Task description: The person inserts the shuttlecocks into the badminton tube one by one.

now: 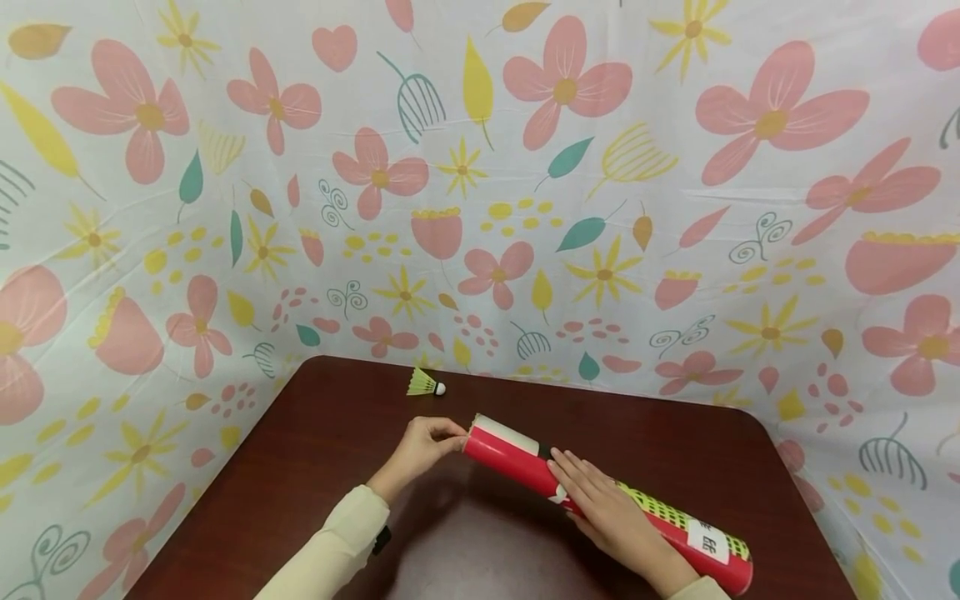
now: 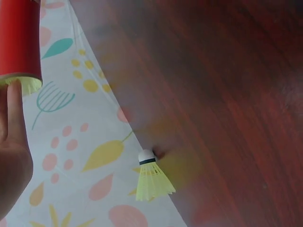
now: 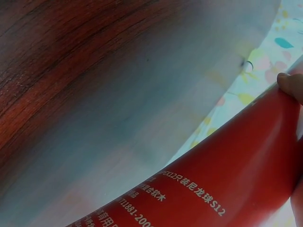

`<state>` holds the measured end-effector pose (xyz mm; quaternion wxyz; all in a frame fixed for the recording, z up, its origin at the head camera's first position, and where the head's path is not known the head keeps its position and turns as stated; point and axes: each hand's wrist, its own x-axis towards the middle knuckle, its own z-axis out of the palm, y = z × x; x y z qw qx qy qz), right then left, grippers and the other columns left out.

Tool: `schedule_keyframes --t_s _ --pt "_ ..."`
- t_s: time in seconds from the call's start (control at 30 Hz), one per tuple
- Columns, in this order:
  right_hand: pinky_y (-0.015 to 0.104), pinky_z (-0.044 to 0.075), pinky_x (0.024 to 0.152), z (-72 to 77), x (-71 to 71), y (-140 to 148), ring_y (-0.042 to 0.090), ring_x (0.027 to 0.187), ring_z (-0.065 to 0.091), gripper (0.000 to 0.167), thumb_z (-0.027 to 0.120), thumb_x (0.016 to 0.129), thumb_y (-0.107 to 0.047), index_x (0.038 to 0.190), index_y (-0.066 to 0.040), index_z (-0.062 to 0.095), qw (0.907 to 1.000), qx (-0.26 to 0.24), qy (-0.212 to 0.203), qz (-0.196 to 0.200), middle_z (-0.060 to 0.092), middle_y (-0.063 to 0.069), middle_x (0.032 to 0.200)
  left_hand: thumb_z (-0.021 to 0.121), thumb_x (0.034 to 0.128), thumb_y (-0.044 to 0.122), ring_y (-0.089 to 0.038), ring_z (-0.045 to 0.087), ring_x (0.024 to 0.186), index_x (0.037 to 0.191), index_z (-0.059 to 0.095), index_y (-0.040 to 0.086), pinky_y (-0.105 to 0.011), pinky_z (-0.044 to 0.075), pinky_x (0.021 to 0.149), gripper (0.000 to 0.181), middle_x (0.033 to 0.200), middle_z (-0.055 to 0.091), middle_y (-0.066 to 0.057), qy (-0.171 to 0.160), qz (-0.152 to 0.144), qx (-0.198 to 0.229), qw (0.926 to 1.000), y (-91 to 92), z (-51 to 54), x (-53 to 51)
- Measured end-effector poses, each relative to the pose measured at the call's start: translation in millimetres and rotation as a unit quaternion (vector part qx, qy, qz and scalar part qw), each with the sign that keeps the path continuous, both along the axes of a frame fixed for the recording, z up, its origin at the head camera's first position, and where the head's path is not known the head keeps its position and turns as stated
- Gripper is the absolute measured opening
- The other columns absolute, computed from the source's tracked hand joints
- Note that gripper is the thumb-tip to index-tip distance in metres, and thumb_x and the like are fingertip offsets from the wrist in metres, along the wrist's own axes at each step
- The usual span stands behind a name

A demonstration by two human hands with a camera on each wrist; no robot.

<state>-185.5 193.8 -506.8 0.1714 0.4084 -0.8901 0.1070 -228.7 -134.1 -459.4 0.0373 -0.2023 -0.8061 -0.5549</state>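
A red shuttlecock tube (image 1: pixel 517 463) is held slanted above the table, its mouth toward the left. My right hand (image 1: pixel 611 512) grips it around the middle, and a right fingertip also shows on the tube (image 3: pixel 236 156) in the right wrist view. At the mouth, my left hand (image 1: pixel 422 452) reaches in with thumb and fingers together. The left wrist view shows the yellow skirt of a shuttlecock (image 2: pixel 31 85) just inside the rim, pinched by those fingers; its cork is hidden. Another yellow shuttlecock (image 1: pixel 424 382) with a white tip lies on its side near the table's back edge.
The dark reddish-brown table (image 1: pixel 322 467) has rounded back corners. Behind it hangs a white cloth (image 1: pixel 480 183) printed with flowers and leaves, close to the table's back and side edges.
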Motion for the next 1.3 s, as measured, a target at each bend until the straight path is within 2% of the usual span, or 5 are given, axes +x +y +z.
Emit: schedule_keyframes --t_s 0.1,0.57,0.73,0.97,1.3 --pt "0.018 0.002 0.113 -0.2 -0.1 -1.1 0.022 0.141 0.029 0.076 0.032 0.091 -0.055 0.153 -0.011 0.026 1.0 0.0 -0.001 0.001 0.026 0.004 0.157 0.072 0.0847 0.002 -0.018 0.064 0.074 0.087 0.074 0.0 -0.023 0.051 0.062 0.004 0.084 0.072 -0.011 -0.011 -0.01 0.0 0.9999 -1.3 -1.8 -5.1" --pt "0.018 0.002 0.113 -3.3 -1.1 0.2 0.023 0.139 0.033 0.103 0.087 0.067 -0.023 0.152 -0.01 0.03 0.9997 0.003 0.02 -0.014 0.032 0.006 0.155 0.073 0.0849 0.008 -0.028 0.07 0.078 0.094 0.073 -0.006 -0.052 0.054 0.075 0.017 0.087 0.072 -0.016 -0.057 -0.062 0.064 0.9944 -24.9 -44.2 -41.5" --pt "0.018 0.002 0.113 -3.9 -0.1 5.8 0.024 0.139 0.034 0.087 0.074 0.082 -0.036 0.152 -0.01 0.029 0.9997 0.0 0.015 -0.017 0.031 0.005 0.155 0.071 0.086 0.007 -0.033 0.069 0.08 0.093 0.073 -0.001 -0.044 0.056 0.072 0.011 0.087 0.071 -0.018 -0.021 0.053 0.043 0.9974 -40.8 -62.3 -48.8" --pt "0.019 0.004 0.114 -6.0 0.3 10.1 0.024 0.139 0.033 0.074 0.021 0.095 -0.056 0.151 -0.009 0.03 0.9998 -0.008 0.02 0.002 0.032 0.007 0.155 0.069 0.0882 0.005 -0.027 0.066 0.085 0.1 0.072 0.0 -0.036 0.054 0.069 0.013 0.094 0.071 -0.014 -0.026 0.224 0.009 0.9741 -51.0 -76.6 -59.9" --pt "0.021 0.005 0.115 -6.9 1.3 12.1 0.024 0.139 0.033 0.072 0.018 0.097 -0.053 0.15 -0.006 0.033 0.9992 -0.006 0.04 0.004 0.032 0.009 0.154 0.062 0.0923 0.002 -0.037 0.061 0.102 0.118 0.061 -0.01 -0.045 0.052 0.083 0.028 0.11 0.063 -0.024 -0.078 0.324 0.062 0.9408 -57.9 -75.3 -91.0"
